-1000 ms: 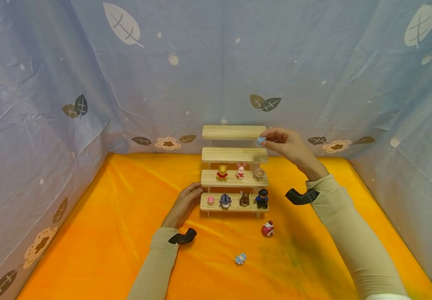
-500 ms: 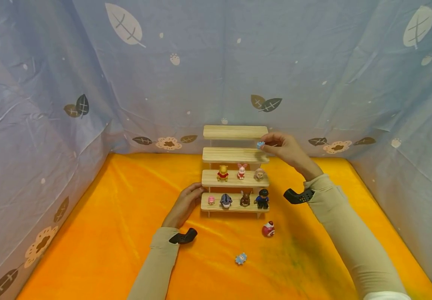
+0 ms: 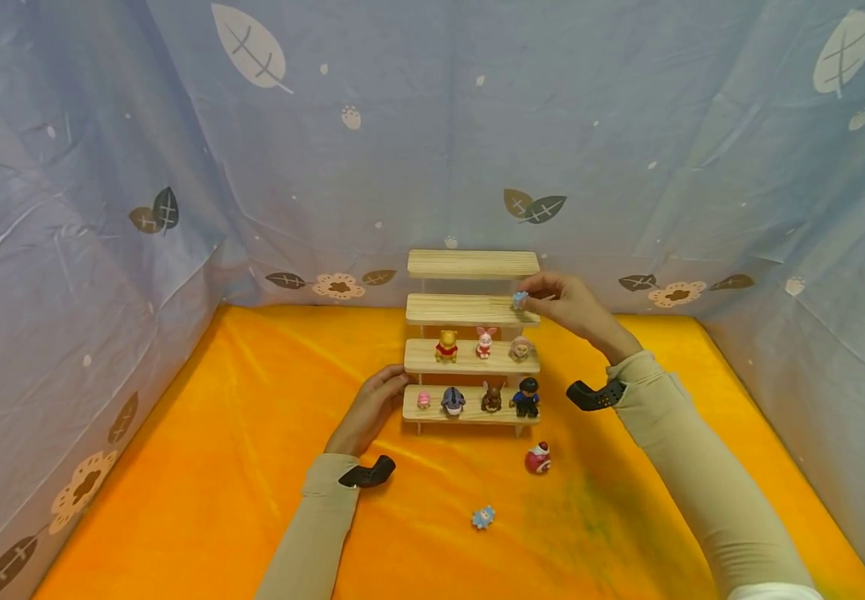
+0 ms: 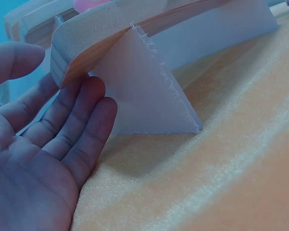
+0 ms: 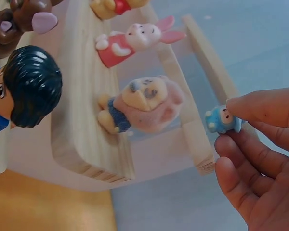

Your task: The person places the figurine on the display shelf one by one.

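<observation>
My right hand (image 3: 571, 310) pinches a small light-blue figurine (image 5: 220, 120) between thumb and fingers. The figurine is at the right end of the second shelf from the top of a four-step wooden display stand (image 3: 458, 308); whether its base touches the wood I cannot tell. At the stand's left side is my left hand (image 4: 48, 159), its fingertips against the end of the lowest shelf and its clear support, thumb apart. On the step below the blue figurine sit a Pooh figure (image 3: 446, 347), a pink Piglet figure (image 5: 135, 38) and a fuzzy pink-hooded figure (image 5: 147, 103).
The lowest step bears a small pink figure (image 3: 423, 400), a grey donkey (image 3: 452, 402), a brown figure (image 3: 491, 398) and a black-haired figure in blue (image 3: 527, 400). On the orange cloth (image 3: 215, 467) lie a red-and-white figure (image 3: 538, 458) and another light-blue figurine (image 3: 483, 517). A patterned curtain (image 3: 372, 167) hangs behind.
My right hand has lowered the blue figurine from near the top shelf's right end to the second shelf's right end. The left hand stays at the stand's left side.
</observation>
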`<state>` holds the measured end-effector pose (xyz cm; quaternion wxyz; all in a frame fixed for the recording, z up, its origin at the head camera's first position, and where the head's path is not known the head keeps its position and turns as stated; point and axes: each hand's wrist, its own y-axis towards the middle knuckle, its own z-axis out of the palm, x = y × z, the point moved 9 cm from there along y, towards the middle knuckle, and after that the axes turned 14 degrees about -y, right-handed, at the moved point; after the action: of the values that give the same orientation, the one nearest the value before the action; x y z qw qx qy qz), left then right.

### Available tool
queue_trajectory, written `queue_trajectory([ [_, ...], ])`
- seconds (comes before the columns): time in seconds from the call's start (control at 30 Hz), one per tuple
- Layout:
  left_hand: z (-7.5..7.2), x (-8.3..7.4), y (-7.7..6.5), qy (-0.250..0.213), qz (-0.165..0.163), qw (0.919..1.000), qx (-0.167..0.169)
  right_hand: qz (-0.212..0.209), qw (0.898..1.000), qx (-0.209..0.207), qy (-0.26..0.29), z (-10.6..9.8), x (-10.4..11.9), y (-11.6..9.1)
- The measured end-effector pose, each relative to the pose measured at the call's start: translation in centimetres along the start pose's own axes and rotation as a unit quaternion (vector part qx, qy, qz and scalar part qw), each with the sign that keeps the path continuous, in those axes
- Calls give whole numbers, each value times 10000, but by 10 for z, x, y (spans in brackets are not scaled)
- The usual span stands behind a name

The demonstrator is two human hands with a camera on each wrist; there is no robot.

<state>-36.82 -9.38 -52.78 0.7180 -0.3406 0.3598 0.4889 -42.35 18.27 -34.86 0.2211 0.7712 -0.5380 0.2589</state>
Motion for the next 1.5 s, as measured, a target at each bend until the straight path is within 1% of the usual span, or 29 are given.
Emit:
queue_trajectory([
  [0.13, 0, 0, 0, -28, -8, 10000, 57, 23, 9999, -13, -115, 2, -2, 1],
  [0.33, 1, 0, -1, -27, 3, 9999, 150, 47, 9999, 60, -113, 4, -3, 0],
  [0.7, -1, 1, -1, -53, -20, 9999, 99, 22, 9998, 214, -11, 4, -2, -3],
  [1.13, 0, 1, -1, 1, -8, 9999, 140, -108, 9998, 119, -140, 2, 3, -4],
  [1.5, 0, 1, 0, -37, 1, 9999, 122, 78, 9996, 84, -252, 2, -1, -3],
])
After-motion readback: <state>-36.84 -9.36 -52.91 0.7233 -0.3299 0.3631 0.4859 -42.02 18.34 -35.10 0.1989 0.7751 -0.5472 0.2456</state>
